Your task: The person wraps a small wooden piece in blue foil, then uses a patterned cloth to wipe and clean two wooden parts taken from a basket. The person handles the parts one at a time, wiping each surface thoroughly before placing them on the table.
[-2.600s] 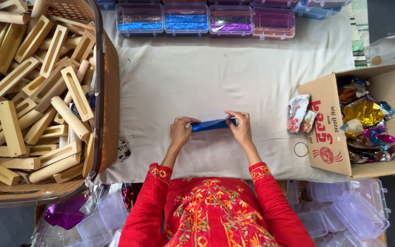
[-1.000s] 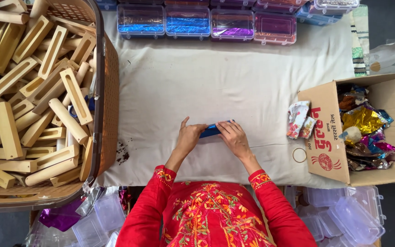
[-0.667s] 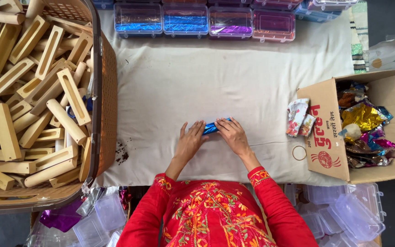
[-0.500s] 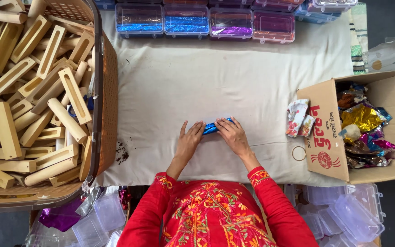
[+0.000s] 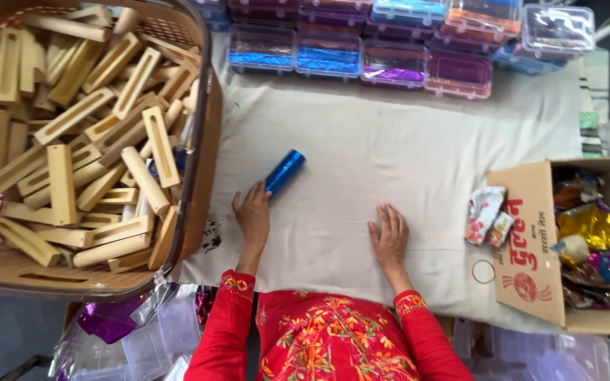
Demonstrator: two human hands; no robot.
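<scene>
A short blue foil-wrapped cylinder lies on its side on the cream cloth-covered surface, tilted so that its far end points up and to the right, and it sits between the big basket and the middle of the cloth. The left hand lies flat, palm down, with its fingers stretched toward the near end of the cylinder; the fingertips reach that end or stop just short of it, and nothing is gripped. The step in hand looks like the wrapped roll being let go or pushed aside across the cloth rather than being held, and any further handling of it would call for the left fingers to close around its near end, since they now lie open and spread. The right hand rests well apart from the cylinder, flat on the cloth, fingers loosely spread and empty. To the left stands a brown plastic basket heaped with pale wooden slotted blocks. Along the far edge sit rows of clear plastic boxes holding coloured foil. At the right, an open cardboard box holds crumpled shiny foil wrappers, with a few small printed packets on its flap.
</scene>
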